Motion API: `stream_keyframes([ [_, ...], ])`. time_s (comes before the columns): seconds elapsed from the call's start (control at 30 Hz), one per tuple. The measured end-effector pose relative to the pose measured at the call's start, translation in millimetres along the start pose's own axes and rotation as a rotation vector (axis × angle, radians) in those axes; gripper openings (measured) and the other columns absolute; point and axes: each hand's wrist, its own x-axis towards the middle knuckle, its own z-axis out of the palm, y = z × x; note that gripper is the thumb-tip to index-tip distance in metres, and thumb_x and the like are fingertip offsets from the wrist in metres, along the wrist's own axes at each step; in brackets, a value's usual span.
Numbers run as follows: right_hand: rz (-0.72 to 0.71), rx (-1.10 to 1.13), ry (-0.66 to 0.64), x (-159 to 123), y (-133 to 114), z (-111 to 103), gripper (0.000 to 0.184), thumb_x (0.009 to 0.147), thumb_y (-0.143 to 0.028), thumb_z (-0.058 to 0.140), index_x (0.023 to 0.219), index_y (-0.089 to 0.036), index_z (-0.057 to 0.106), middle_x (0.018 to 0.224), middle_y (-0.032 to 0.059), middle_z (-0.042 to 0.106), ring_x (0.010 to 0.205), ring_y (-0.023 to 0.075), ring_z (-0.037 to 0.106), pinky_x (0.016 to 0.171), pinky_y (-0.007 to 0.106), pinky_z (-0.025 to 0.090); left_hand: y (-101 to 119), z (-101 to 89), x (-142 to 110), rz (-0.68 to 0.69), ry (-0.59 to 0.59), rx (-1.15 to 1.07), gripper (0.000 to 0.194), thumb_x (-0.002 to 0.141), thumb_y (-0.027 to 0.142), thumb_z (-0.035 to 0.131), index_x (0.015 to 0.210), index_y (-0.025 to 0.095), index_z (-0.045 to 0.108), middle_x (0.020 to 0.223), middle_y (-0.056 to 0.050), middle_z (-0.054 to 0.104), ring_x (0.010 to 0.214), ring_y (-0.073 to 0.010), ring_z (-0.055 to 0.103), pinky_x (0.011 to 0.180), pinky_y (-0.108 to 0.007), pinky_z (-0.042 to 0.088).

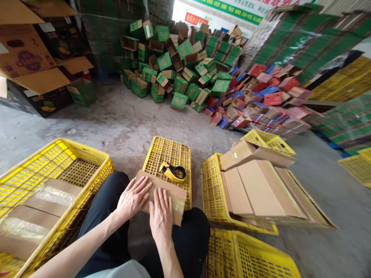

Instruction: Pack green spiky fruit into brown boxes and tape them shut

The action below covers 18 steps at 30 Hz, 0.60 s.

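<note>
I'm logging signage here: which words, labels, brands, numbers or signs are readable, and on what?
"联盟", within a cut-off line: green-and-white banner.
Banner's smaller lines: too small.
Red rectangular sign: Chinese characters, too blurred.
Brown cardboard box with purple print: unreadable.
Green cardboard boxes: print too blurred.
No brand or number legible.

I'm looking across a gray concrete floor point(116, 112), with darker patches spreading just in front of a heap of green cartons point(179, 73). Left of that heap, large open cartons point(29, 54) are standing with their flaps spread. Right of it, red and blue cartons point(266, 96) are lying jumbled, and film-wrapped green stacks point(292, 42) are rising behind them. Beyond the heap, I'm seeing a small red sign point(196, 18) and a green-and-white banner point(243, 11) hanging above, while bright, whitish light is showing around them.
</note>
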Motion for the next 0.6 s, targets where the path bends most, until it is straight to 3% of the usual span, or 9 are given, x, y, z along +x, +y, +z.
stream_keyframes([
  [0.2,0.164,-0.043,0.093,-30,45,-22,0.062,0.109,-0.057,0.034,0.159,-0.024,0.05,0.165,0.0125,0.045,0.155,0.0382,0.039,0.125,0.066,0.032,3,-4.3,0,0.003,-0.005,-0.037,0.054,0.108,0.049,0.045,0.159,0.029,0.051,0.166,-0.007,0.043,0.155,-0.0324,0.041,0.131,-0.054,0.022],
  [0.33,0.21,-0.002,0.14,-36,72,-33,0.072,0.107,-0.064,0.034,0.16,-0.016,0.048,0.169,0.0179,0.036,0.151,0.0359,0.046,0.121,0.052,0.045,1,-9.6,-2,0.067,-0.049,0.014,0.074,0.101,0.069,0.05,0.164,0.031,0.042,0.171,-0.011,0.034,0.157,-0.0355,0.035,0.132,-0.054,0.016],
  [0.47,0.162,-0.035,0.159,-45,77,-26,0.078,0.107,-0.064,0.033,0.162,-0.009,0.042,0.17,0.0238,0.031,0.149,0.0373,0.049,0.115,0.047,0.051,-3,-8.9,-7,0.164,-0.084,0.101,0.11,0.079,0.094,0.053,0.167,0.03,0.033,0.173,-0.017,0.025,0.158,-0.0413,0.03,0.131,-0.06,0.006],
  [0.6,0.166,-0.167,0.231,-66,66,-12,0.077,0.108,-0.062,0.034,0.164,-0.01,0.038,0.169,0.0248,0.034,0.141,0.0387,0.058,0.109,0.046,0.057,-3,-1.8,-12,0.163,-0.071,0.224,0.122,0.071,0.1,0.049,0.168,0.028,0.029,0.173,-0.018,0.025,0.158,-0.0418,0.029,0.13,-0.061,0.007],
])
